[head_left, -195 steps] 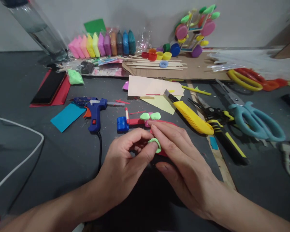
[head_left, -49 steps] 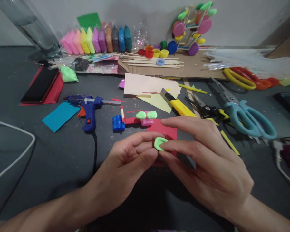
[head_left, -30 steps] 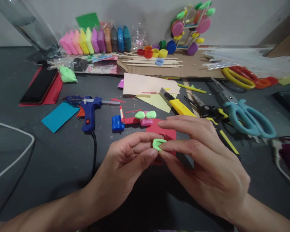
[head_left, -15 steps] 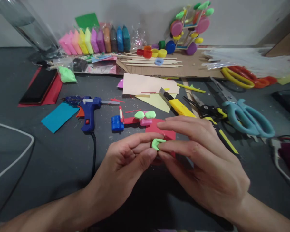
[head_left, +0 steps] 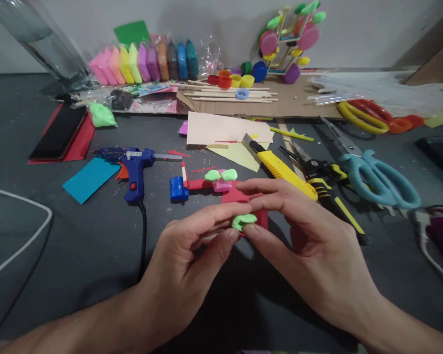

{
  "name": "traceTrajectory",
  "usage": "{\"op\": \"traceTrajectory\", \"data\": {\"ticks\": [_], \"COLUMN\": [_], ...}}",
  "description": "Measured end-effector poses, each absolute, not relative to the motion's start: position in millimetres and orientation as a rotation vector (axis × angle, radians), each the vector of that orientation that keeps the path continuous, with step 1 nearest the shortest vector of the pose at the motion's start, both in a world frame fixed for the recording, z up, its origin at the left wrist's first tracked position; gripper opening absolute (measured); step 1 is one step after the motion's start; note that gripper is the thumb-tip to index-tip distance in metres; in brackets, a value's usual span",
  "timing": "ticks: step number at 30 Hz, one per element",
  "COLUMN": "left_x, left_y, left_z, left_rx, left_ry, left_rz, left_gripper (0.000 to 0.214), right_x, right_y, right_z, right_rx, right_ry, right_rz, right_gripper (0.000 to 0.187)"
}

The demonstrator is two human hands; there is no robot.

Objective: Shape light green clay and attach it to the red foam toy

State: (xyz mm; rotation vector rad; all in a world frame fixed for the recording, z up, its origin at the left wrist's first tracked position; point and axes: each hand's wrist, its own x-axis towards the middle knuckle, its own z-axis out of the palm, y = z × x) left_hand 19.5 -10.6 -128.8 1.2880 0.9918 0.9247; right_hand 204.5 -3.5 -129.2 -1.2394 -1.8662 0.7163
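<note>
A small piece of light green modelling clay (head_left: 244,221), curved into an open loop, is between my two hands. My left hand (head_left: 195,250) pinches its left side with thumb and fingers. My right hand (head_left: 306,236) has thumb and fingertips closed on its right side. Just beyond them lies a red paper piece (head_left: 261,202), partly covered by my right fingers. Behind my fingers sits a small craft piece (head_left: 203,184) with a red strip, a blue cylinder (head_left: 179,189) at its left end, and pink clay (head_left: 222,185) topped by two green clay ovals (head_left: 229,175).
A blue hot glue gun (head_left: 135,169) lies at left near blue paper (head_left: 90,179). To the right are a yellow utility knife (head_left: 282,172), pliers (head_left: 339,206) and blue-handled scissors (head_left: 380,179). Wooden sticks (head_left: 229,96) and packets of coloured clay (head_left: 147,61) stand along the back.
My right fingers have shifted from pressing inside the clay loop to gripping its right side, thumb below. The loop's right part now shows more. My left hand stays almost still.
</note>
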Motion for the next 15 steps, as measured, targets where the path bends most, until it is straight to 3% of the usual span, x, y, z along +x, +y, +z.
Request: {"op": "traceTrajectory", "data": {"ticks": [6, 15], "left_x": [16.7, 15.7], "left_y": [-15.8, -16.8], "left_z": [-133.1, -136.1], "left_rx": [1.500, 1.551], "left_ry": [1.067, 1.040], "left_rz": [0.899, 0.873], "left_gripper": [0.039, 0.041], "right_x": [202.7, 201.7], "right_y": [-2.7, -3.5], "right_z": [-126.4, -127.6], "right_rx": [-1.265, -1.234], "right_ry": [-1.774, -1.764], "right_rz": [0.910, 0.917], "right_gripper": [0.011, 0.009]}}
